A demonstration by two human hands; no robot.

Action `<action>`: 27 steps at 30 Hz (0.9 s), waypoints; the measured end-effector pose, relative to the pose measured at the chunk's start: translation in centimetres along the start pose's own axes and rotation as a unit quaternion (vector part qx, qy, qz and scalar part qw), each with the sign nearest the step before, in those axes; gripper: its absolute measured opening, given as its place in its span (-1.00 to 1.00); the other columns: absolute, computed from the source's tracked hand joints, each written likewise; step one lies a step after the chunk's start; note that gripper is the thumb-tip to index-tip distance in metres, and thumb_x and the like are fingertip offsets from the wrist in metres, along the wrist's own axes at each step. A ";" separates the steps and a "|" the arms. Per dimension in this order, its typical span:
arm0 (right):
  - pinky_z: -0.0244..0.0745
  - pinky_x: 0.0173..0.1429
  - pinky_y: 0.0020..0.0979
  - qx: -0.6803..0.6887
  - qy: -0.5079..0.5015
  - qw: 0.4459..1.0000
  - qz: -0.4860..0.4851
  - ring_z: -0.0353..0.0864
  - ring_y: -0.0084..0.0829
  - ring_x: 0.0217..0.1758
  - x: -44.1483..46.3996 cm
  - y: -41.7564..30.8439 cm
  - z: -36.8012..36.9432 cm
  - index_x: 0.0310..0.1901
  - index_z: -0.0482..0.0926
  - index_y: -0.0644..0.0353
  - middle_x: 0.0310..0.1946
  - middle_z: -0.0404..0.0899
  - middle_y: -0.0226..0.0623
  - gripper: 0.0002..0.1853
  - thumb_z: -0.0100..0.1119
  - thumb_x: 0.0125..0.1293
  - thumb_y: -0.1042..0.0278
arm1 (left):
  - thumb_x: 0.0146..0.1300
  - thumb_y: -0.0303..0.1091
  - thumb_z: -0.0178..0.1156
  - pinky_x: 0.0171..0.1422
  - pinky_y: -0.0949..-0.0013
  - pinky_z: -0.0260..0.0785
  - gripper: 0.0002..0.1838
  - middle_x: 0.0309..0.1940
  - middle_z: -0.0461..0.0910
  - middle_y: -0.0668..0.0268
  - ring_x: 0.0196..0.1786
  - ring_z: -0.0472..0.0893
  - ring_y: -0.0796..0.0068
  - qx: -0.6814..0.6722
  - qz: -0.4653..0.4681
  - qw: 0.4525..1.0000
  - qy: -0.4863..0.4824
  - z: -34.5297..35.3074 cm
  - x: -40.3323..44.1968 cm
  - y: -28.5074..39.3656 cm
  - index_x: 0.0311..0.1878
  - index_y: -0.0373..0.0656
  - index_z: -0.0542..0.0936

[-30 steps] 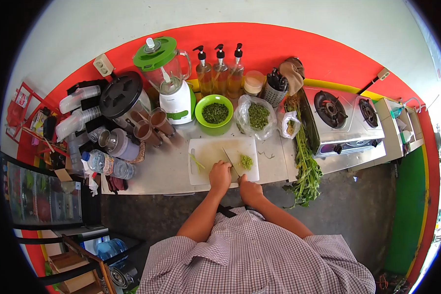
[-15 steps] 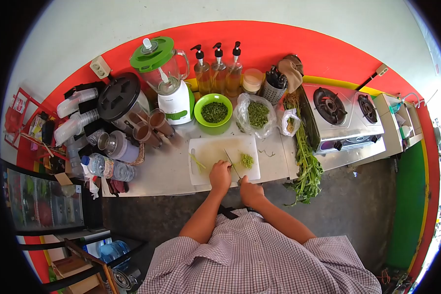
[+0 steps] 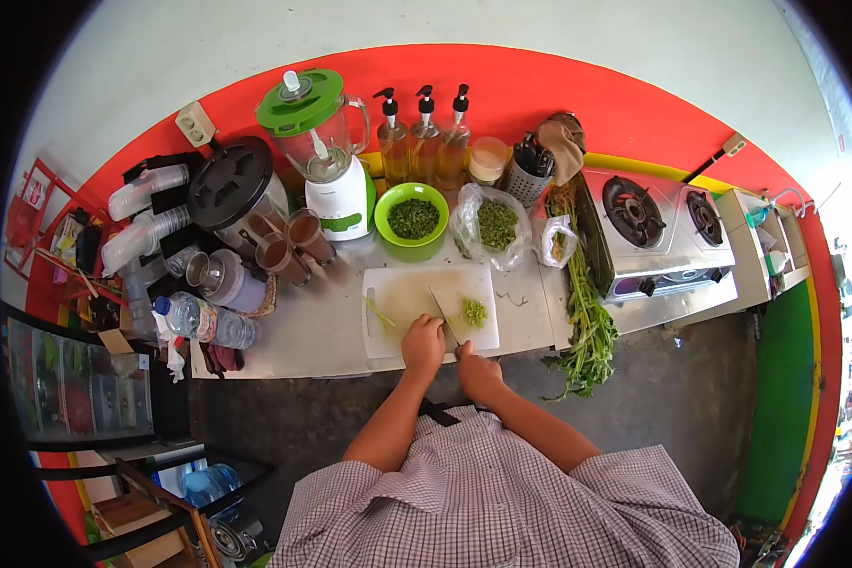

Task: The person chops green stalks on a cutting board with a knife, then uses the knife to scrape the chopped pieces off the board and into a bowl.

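Note:
A white cutting board (image 3: pixel 402 282) lies at the counter's front edge. My right hand (image 3: pixel 481 375) is wrapped round the handle of a knife (image 3: pixel 441 308), whose blade points up and left across the board. Just left of the blade, my left hand (image 3: pixel 423 347) rests closed on the board, its fingers bent; whatever they hold is hidden. To the right of the blade sits a small heap of chopped pale-green stems (image 3: pixel 473 312). A few loose green stalks (image 3: pixel 380 312) lie on the board's left side.
Behind the board stand a green bowl (image 3: pixel 414 248) and a plastic bag (image 3: pixel 466 225), both with chopped greens. Leafy stalks (image 3: pixel 592 346) hang over the counter edge beside the gas stove (image 3: pixel 672 260). A blender (image 3: pixel 339 199), pump bottles (image 3: pixel 425 147) and a water bottle (image 3: pixel 204 322) surround the workspace.
The view has shifted slightly. Both hands and the knife stay in nearly the same place on the board, and the heap of chopped stems looks much the same.

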State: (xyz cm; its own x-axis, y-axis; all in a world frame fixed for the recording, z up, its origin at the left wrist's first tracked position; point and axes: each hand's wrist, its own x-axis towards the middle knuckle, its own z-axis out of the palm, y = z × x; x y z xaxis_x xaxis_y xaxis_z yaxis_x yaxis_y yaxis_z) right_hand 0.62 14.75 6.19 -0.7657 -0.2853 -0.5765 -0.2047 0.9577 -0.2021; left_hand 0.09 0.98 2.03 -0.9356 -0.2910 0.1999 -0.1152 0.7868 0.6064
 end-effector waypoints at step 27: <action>0.72 -0.11 -0.11 -0.022 0.035 0.999 -0.003 0.82 -0.07 -0.14 -1.1 -0.5 1.0 0.16 0.26 0.32 -0.19 0.76 0.03 -0.63 0.05 0.44 0.34 | 0.18 -0.53 0.25 -0.04 0.14 0.54 -0.87 -0.23 0.63 0.31 -0.08 0.63 0.17 0.009 0.020 1.000 0.007 -0.6 -0.6 -0.1 -0.24 -0.11 0.71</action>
State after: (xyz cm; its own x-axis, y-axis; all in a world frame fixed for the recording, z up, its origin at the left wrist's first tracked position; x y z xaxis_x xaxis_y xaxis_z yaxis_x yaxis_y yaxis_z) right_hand 2.21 14.54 6.12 -0.8046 -0.2889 -0.5188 -0.2350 0.9572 -0.1686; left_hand 0.86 0.73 2.31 -0.9346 -0.2673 0.2347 -0.0841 0.8071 0.5843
